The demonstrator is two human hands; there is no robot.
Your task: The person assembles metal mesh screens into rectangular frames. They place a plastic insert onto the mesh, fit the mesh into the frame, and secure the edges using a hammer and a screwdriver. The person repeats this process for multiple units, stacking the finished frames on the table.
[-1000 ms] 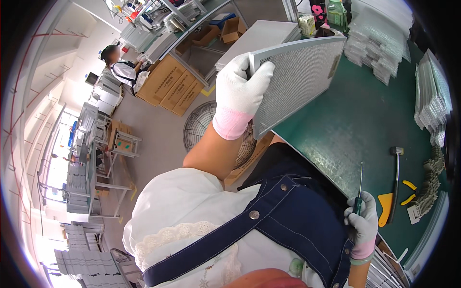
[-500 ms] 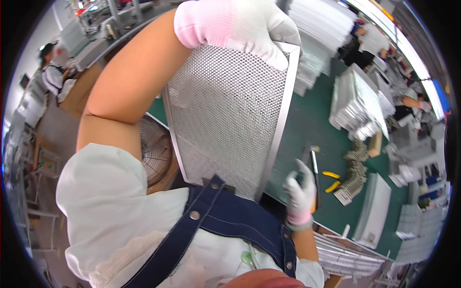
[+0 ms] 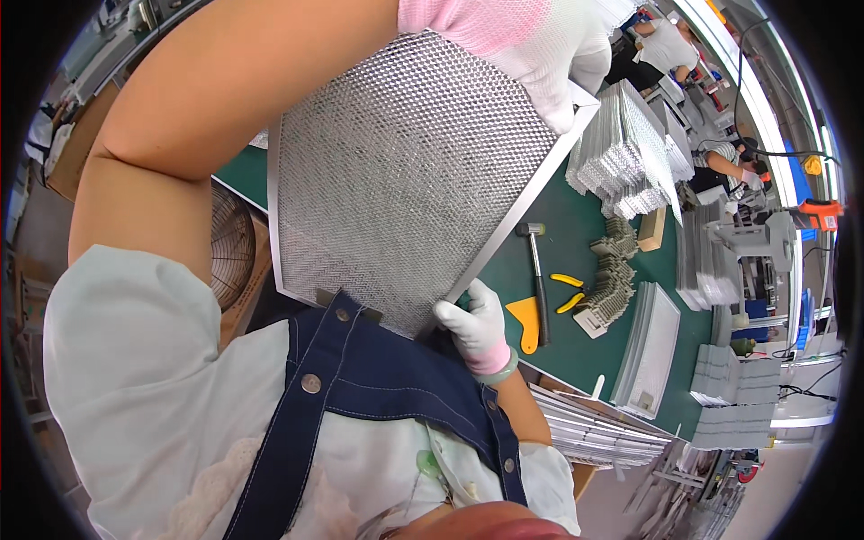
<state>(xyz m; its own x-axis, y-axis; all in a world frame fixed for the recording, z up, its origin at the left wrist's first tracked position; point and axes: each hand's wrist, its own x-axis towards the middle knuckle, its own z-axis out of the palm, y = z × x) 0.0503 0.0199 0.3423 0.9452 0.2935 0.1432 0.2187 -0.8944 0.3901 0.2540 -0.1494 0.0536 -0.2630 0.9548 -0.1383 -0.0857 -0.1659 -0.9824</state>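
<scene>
A rectangular metal mesh filter panel (image 3: 396,171) in a thin aluminium frame stands tilted up before my chest, its lower edge against my apron. My left hand (image 3: 540,58), in a white and pink knitted glove, closes over the panel's far right corner, thumb lying on the near face; the other fingers are mostly hidden behind it. Down by the lower right corner, my right hand (image 3: 475,328), gloved alike, pinches the frame's side edge with its thumb in front.
On the green bench (image 3: 495,270) lie a hammer (image 3: 540,288), a yellow scraper (image 3: 526,326), yellow-handled pliers (image 3: 569,292) and a row of metal clips (image 3: 612,274). Mesh sheets (image 3: 625,148) and framed panels (image 3: 648,351) are stacked to the right. A fan (image 3: 230,243) stands at left. People work at far right.
My right hand, apart from the panel with fingers spread before, has come left onto its lower right edge. The panel's top has swung right with my left hand. The view has shifted right.
</scene>
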